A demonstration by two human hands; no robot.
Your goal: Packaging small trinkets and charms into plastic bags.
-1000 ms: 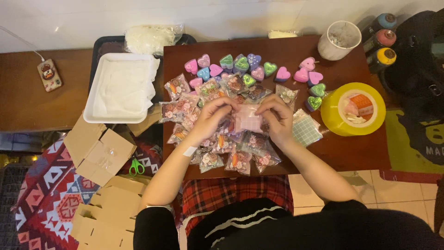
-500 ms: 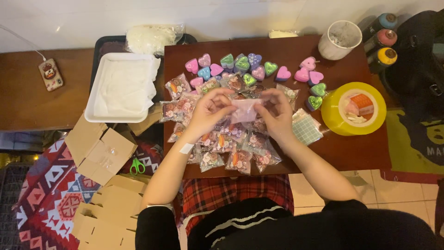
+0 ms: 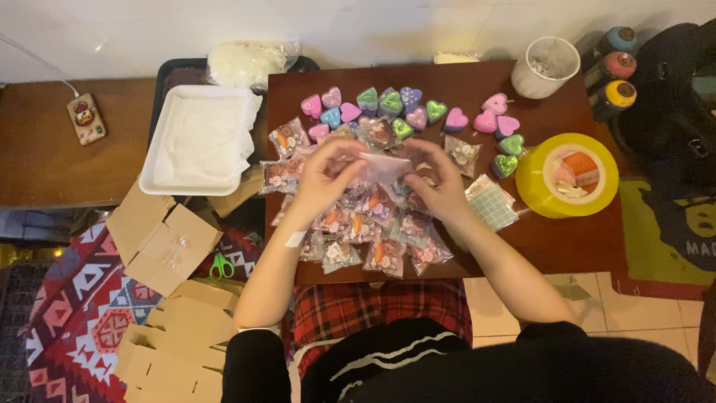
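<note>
Raised slightly since the earlier frame: small clear packet (image 3: 382, 166), stretched between left hand (image 3: 326, 177) and right hand (image 3: 438, 181), both pinching its ends. Beneath the grip, packaged trinkets (image 3: 365, 239); packet contents indistinct.

Pink packet (image 3: 382, 166): both ends covered by your left hand (image 3: 326, 177) and right hand (image 3: 440, 183); contents too blurred to tell. Small sealed bags (image 3: 373, 224): partly hidden under your hands. Black bag (image 3: 671, 104): cut off at right edge. Patterned rug (image 3: 67, 313): cut off at left edge.
</note>
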